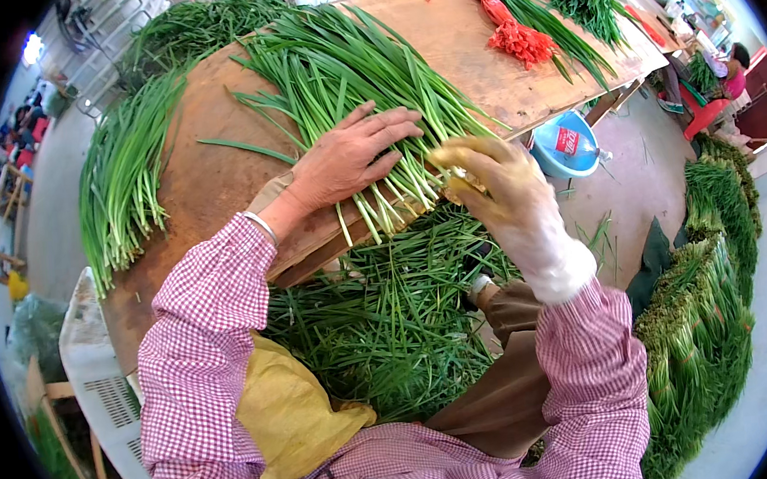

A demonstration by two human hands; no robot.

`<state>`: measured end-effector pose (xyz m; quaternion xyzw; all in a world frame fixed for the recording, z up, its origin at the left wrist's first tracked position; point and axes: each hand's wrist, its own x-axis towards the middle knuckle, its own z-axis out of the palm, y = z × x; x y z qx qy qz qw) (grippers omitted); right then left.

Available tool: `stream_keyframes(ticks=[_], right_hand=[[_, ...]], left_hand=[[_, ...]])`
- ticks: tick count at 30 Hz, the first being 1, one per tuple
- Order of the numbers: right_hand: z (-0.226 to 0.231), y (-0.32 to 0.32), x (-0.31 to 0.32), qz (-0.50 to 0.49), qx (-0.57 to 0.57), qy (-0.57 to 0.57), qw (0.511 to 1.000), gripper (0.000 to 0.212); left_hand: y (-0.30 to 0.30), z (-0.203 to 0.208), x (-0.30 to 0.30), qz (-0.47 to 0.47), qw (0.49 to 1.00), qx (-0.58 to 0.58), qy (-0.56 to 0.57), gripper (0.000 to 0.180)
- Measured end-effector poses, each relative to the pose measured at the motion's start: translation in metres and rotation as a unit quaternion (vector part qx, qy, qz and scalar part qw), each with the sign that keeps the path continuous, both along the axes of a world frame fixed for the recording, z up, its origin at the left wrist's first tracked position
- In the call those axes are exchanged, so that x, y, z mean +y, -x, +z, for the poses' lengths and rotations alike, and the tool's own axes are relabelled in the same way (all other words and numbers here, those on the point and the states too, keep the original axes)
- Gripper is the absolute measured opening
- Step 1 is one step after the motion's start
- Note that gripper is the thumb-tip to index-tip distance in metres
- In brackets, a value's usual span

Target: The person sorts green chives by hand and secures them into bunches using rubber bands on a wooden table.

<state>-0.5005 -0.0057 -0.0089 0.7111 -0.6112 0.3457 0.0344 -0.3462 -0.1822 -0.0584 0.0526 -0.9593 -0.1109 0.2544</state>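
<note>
A loose heap of long garlic chives [348,80] lies across the wooden table, its pale stem ends pointing toward me at the near edge. My left hand [350,156], bare, rests flat on these stems with its fingers stretched out. Beside the stem ends is my right hand [496,177], in a white glove stained yellow at the fingers. Its fingers are curved and slightly blurred, with the thumb apart from them, and I see nothing held between them. One chive leaf [246,148] lies apart, left of the heap.
More chives [126,170] hang over the table's [202,110] left edge. Red ties [521,39] lie at the far right. A blue basin [566,149] with a bottle stands below. Cut leaves [381,321] pile under the near edge; tied bundles [697,332] line the right floor.
</note>
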Motion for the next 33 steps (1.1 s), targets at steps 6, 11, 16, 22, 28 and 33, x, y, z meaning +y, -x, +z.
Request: stream_keyframes(ticks=[6, 11, 16, 22, 28, 33], right_hand=[[-0.025, 0.006, -0.037, -0.056, 0.22, -0.028, 0.973, 0.022], [-0.03, 0.012, -0.038, -0.059, 0.217, -0.059, 0.973, 0.013], [-0.024, 0.016, -0.044, -0.038, 0.287, -0.053, 0.956, 0.01], [-0.011, 0.001, -0.018, -0.04, 0.237, -0.182, 0.953, 0.009], [0.005, -0.045, 0.062, 0.258, 0.095, -0.383, 0.882, 0.015], [0.009, 0.0, -0.015, 0.018, 0.079, -0.102, 0.991, 0.028]], left_hand=[[0.005, -0.005, 0.001, -0.009, 0.999, 0.002, -0.052, 0.03], [0.004, -0.011, -0.004, -0.003, 0.998, 0.002, -0.061, 0.031], [0.006, -0.011, -0.005, -0.004, 0.998, 0.011, -0.059, 0.024], [0.003, -0.01, -0.006, -0.005, 0.997, 0.025, -0.069, 0.016], [0.005, -0.013, -0.006, -0.001, 0.998, 0.031, -0.055, 0.02], [0.002, -0.011, -0.005, 0.008, 0.998, 0.028, -0.057, 0.024]])
